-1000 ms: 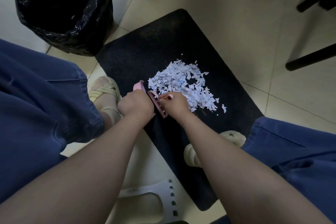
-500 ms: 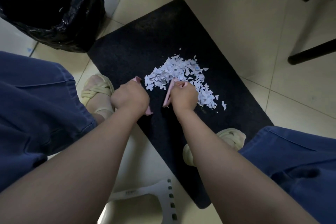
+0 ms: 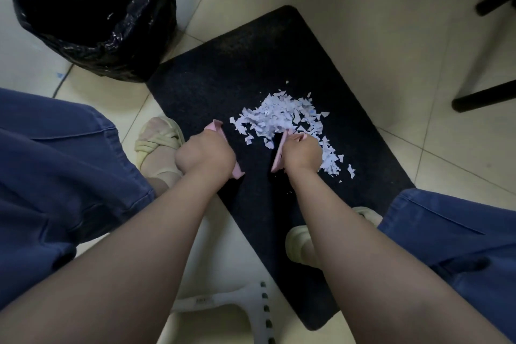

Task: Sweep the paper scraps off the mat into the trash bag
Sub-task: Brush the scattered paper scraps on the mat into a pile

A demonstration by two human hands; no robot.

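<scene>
A heap of white paper scraps [image 3: 282, 117] lies on the black mat [image 3: 240, 78]. My left hand [image 3: 205, 155] grips a pink dustpan [image 3: 216, 127] standing on edge at the heap's left side. My right hand [image 3: 301, 152] grips a small pink brush [image 3: 279, 155] at the near edge of the heap, with scraps also lying to its right. A strip of bare mat separates the two tools. The black trash bag [image 3: 156, 33] stands open at the mat's far left corner, with scraps inside.
My knees in blue trousers flank the mat, and my feet in cream sandals [image 3: 159, 137] rest beside it and on its near part. Dark furniture legs [image 3: 483, 98] stand at the right and top. A white plastic stool [image 3: 251, 304] is below me.
The two pink tools, touching a second ago, have come apart. My right hand has shifted right with the brush to the heap's near edge; my left hand has stayed put.
</scene>
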